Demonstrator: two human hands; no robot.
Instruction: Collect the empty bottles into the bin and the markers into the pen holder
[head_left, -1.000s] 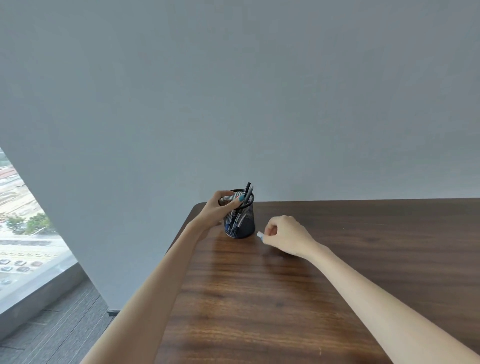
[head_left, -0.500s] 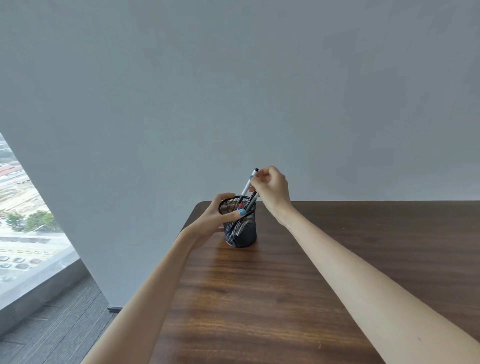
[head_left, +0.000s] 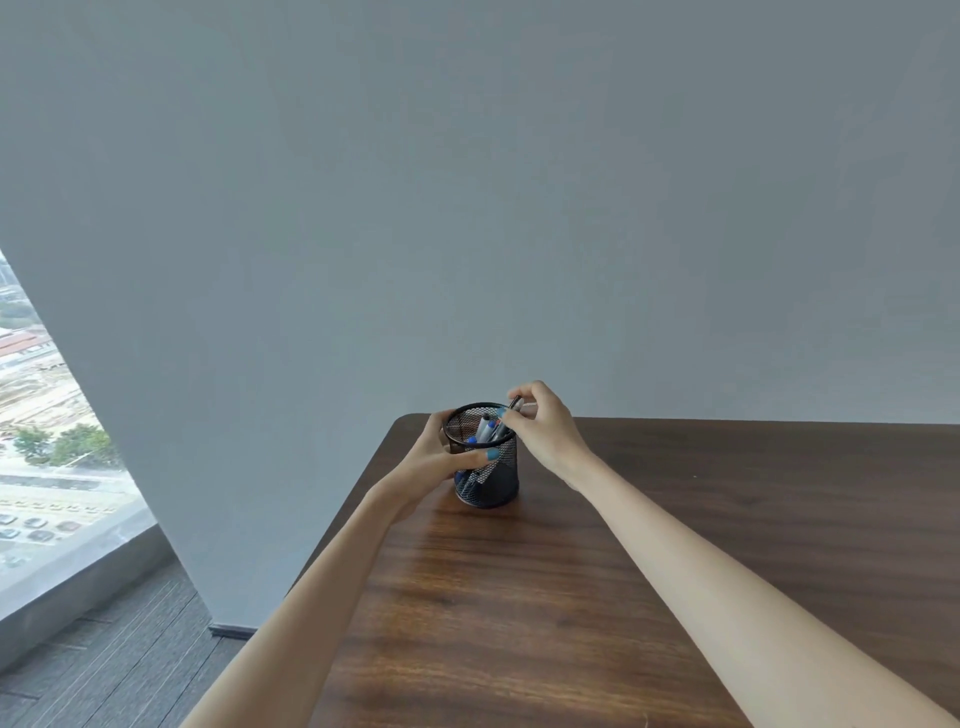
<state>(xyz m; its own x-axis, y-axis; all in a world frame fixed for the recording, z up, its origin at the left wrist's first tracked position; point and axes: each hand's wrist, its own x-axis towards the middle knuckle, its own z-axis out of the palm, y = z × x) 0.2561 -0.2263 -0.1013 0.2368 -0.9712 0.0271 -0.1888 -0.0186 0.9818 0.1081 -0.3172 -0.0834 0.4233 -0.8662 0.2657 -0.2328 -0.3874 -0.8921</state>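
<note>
Black mesh pen holder (head_left: 488, 467) is steadied at frame centre on the counter (head_left: 571, 597) by the left hand (head_left: 441, 457), fingers wrapped — a marker (head_left: 511, 410), pinched by the right hand (head_left: 545, 426), is lowered in.

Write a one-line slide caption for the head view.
Left hand steadies the mesh pen holder while the right hand lowers a marker into it.
</note>
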